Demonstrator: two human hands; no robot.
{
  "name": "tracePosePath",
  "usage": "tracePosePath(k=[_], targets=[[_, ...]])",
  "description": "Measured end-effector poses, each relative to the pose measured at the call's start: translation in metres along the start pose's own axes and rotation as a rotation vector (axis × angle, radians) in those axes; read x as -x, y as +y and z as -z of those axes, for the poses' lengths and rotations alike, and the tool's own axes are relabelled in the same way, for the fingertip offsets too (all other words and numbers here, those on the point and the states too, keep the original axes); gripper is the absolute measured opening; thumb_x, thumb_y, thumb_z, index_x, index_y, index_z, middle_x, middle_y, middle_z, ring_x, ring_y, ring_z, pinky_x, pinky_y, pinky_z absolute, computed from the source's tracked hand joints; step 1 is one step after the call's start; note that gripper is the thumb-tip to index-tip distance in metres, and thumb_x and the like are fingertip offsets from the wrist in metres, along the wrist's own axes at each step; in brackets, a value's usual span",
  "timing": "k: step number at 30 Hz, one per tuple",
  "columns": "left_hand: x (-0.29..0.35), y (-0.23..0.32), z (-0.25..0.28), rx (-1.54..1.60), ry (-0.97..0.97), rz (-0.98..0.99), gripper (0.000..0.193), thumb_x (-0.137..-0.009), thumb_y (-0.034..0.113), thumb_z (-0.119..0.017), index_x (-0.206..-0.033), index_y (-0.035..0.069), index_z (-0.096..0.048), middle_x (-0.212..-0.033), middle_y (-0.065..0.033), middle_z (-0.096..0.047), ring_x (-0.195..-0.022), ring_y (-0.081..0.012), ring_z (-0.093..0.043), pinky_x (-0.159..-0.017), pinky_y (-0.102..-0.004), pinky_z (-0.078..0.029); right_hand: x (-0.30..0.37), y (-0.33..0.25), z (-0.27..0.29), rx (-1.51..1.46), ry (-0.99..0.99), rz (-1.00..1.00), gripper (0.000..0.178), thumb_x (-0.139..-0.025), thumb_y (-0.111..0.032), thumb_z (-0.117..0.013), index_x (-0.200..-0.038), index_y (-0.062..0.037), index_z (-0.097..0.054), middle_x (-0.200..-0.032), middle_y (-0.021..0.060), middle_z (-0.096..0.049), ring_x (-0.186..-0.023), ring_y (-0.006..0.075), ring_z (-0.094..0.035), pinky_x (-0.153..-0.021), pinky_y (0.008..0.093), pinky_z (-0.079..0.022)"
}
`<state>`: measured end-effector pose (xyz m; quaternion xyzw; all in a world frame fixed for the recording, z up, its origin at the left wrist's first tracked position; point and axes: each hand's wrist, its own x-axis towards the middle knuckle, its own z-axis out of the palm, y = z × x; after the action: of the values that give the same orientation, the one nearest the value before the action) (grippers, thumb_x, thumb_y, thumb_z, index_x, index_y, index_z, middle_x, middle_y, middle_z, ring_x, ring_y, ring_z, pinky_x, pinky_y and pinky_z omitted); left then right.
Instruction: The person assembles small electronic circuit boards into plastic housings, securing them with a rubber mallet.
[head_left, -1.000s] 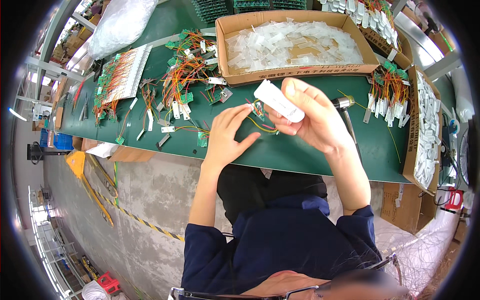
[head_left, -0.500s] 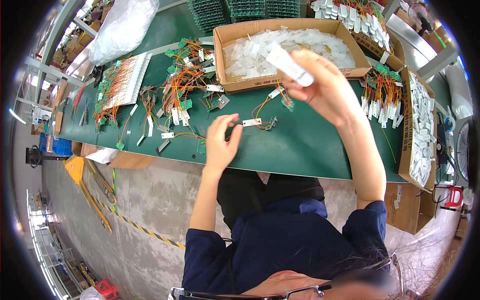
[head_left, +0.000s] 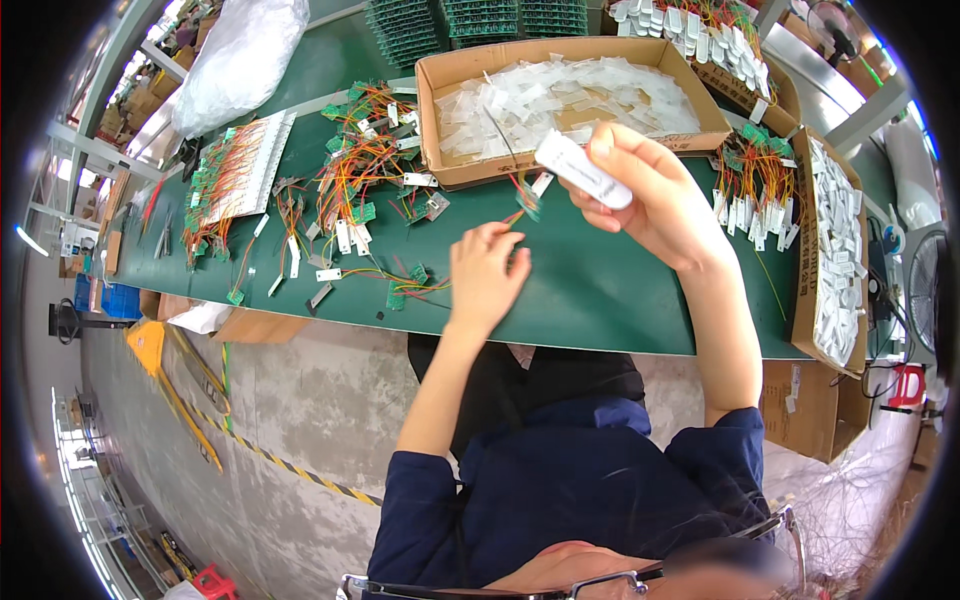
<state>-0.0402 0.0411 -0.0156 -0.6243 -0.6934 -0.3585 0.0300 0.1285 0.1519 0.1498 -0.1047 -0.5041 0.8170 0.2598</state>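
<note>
My right hand (head_left: 655,195) is raised over the table with its fingers closed around a white oblong plastic casing (head_left: 588,172). The casing is tilted in front of the cardboard box's near edge. Lower and to the left, my left hand (head_left: 487,280) hovers at the table surface, its thumb apart from the curled fingers. Just past those fingertips is a small green circuit board (head_left: 528,205) with red and yellow wires. More wires run out to the left of this hand, toward another green board (head_left: 418,273). Whatever lies beneath its palm is hidden.
A cardboard box (head_left: 430,125) of clear plastic pieces stands ahead. Tangled wired boards (head_left: 362,160) lie on the left. On the right is a long box (head_left: 803,270) of white casings. Stacked green boards (head_left: 405,28) stand behind. The table's front edge (head_left: 600,350) is near my body.
My left hand has moved right and come over the wires. The right hand has lowered slightly and turned the casing. The wired boards near the left hand have shifted left.
</note>
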Motion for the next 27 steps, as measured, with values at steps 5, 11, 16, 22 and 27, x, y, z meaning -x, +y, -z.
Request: tracePosePath(k=[5,11,16,22,27], targets=[[0.003,-0.060,0.041,-0.212,0.063,0.025,0.017,-0.085,0.018,-0.066,-0.101,0.010,-0.067,-0.107,-0.0059,-0.061,-0.100,-0.0263,-0.056,-0.085,-0.0404,-0.041,0.025,0.020,0.005,0.491,0.030,-0.065,0.019,-0.096,-0.015,-0.060,-0.082,-0.0034,-0.055,-0.077,-0.0007,-0.057,-0.070,0.0029,-0.049,-0.062,0.0208,-0.041],[0.000,-0.127,0.067,-0.203,0.148,-0.017,0.017,-0.086,0.013,-0.067,-0.103,0.010,-0.069,-0.107,-0.0078,-0.059,-0.088,-0.0247,-0.059,-0.077,-0.0372,-0.044,0.031,0.038,-0.006,0.469,-0.076,0.200,0.009,-0.092,-0.004,-0.063,-0.086,-0.0009,-0.057,-0.091,0.0034,-0.057,-0.079,0.0086,-0.051,-0.070,0.0249,-0.044],[0.005,-0.131,0.073,-0.115,0.115,0.007,0.029,-0.085,0.009,-0.070,-0.113,0.012,-0.069,-0.119,-0.0126,-0.050,-0.090,-0.0244,-0.055,-0.081,-0.0358,-0.046,0.047,0.074,0.021,1.121,-0.113,0.318,0.015,-0.084,-0.012,-0.069,-0.085,-0.0014,-0.059,-0.088,0.0117,-0.056,-0.078,0.0295,-0.057,-0.069,0.0381,-0.049],[0.005,-0.111,0.090,-0.132,-0.046,0.085,0.042,-0.092,0.017,-0.063,-0.134,0.022,-0.058,-0.144,-0.0196,-0.035,-0.111,-0.0302,-0.052,-0.099,-0.0390,-0.042,0.086,0.117,0.059,1.464,-0.025,0.323,0.015,-0.081,-0.014,-0.071,-0.083,-0.0039,-0.060,-0.087,0.0097,-0.054,-0.080,0.0268,-0.056,-0.069,0.0379,-0.050],[-0.003,-0.082,0.115,-0.137,-0.113,0.282,0.037,-0.097,0.024,-0.056,-0.135,0.022,-0.057,-0.138,-0.0196,-0.046,-0.111,-0.0304,-0.057,-0.098,-0.0401,-0.044,0.091,0.129,0.061,1.492,0.069,0.380,0.015,-0.079,-0.014,-0.073,-0.084,-0.0046,-0.062,-0.089,0.0081,-0.054,-0.078,0.0248,-0.055,-0.069,0.0369,-0.050]])
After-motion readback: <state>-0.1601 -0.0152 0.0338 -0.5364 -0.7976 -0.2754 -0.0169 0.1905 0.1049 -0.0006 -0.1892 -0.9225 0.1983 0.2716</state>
